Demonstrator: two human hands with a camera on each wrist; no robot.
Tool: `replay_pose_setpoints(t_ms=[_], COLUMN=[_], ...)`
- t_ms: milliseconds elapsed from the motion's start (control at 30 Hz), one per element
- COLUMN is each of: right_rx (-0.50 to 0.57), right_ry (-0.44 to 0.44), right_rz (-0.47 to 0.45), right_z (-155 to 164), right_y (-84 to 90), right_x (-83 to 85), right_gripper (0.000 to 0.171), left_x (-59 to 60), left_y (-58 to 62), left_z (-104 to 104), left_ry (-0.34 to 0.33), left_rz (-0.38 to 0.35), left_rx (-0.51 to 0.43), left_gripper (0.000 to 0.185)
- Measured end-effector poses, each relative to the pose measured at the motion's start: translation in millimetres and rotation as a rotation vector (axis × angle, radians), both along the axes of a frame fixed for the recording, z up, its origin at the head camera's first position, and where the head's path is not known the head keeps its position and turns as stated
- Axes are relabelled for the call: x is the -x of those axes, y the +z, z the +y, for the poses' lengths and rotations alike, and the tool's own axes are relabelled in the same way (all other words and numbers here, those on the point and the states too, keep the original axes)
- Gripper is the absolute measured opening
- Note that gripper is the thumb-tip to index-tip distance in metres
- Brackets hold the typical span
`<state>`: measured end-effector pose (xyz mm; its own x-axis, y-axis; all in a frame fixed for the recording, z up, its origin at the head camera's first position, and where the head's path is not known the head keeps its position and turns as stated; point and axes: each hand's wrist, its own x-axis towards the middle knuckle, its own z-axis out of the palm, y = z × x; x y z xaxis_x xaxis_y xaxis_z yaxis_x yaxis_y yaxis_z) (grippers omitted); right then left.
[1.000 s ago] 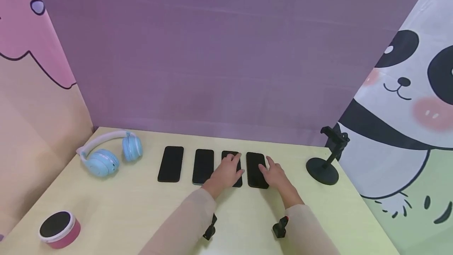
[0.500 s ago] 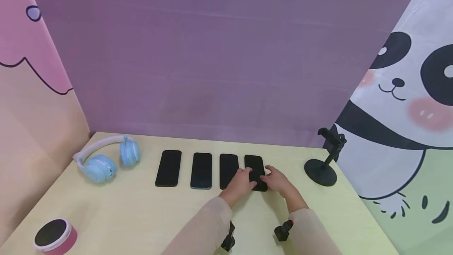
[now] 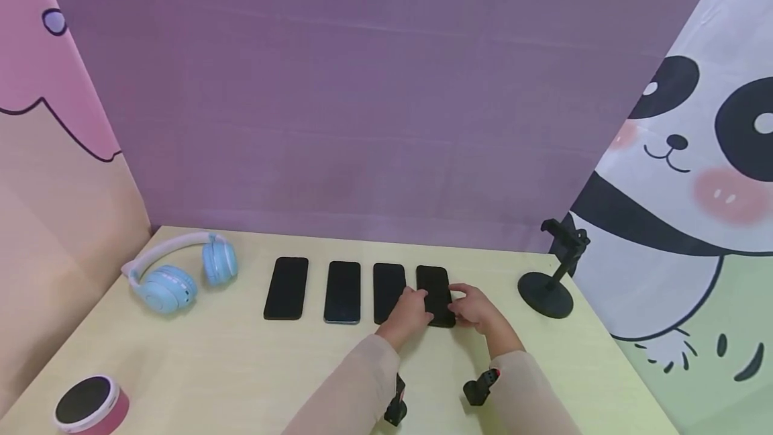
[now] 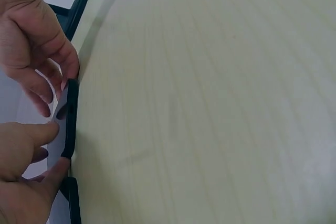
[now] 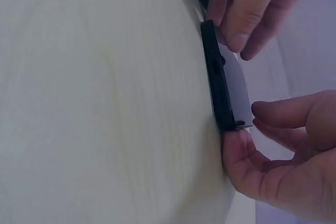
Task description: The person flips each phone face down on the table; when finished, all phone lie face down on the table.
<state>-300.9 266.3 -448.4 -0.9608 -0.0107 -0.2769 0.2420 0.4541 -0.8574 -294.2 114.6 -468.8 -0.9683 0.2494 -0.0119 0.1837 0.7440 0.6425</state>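
Several black smartphones lie in a row on the table (image 3: 205,368). At the row's right end, the last smartphone (image 3: 435,295) lies between my two hands. My left hand (image 3: 407,314) is at its left side, overlapping the neighbouring smartphone (image 3: 388,284); in the left wrist view a fingertip (image 4: 62,165) touches the last phone's edge and the thumb (image 4: 44,131) is over its screen. At the right side, my right hand (image 3: 480,311) has a fingertip (image 5: 235,142) against the phone's edge, its other fingers raised apart from the screen. Neither hand curls round the phone.
Left of these lie two more smartphones (image 3: 342,292) (image 3: 286,288). Blue and white headphones (image 3: 172,284) rest at the back left, a pink round speaker-like item (image 3: 93,405) at the front left. A black stand (image 3: 546,294) is at the right, near the purple backdrop (image 3: 362,99).
My left hand has shifted right, off the neighbouring phone's screen to the gap beside the last phone. The right hand's fingers have moved from over the screen to its right edge.
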Motion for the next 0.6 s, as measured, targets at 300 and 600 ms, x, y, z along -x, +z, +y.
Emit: replay_pose_setpoints(t_ms=[300, 600], right_rx=[0.056, 0.086], right_ry=[0.017, 0.02], right_rz=[0.013, 0.004], right_z=[7.2, 9.7], right_y=[-5.3, -6.8], right_x=[1.7, 1.6], right_gripper=[0.051, 0.054], left_x=[3.6, 2.5], left_y=[-5.2, -3.9], left_z=[2.4, 0.5], left_ry=[-0.028, -0.039], left_rz=[0.032, 0.03], left_rx=[0.078, 0.1], left_gripper=[0.038, 0.039])
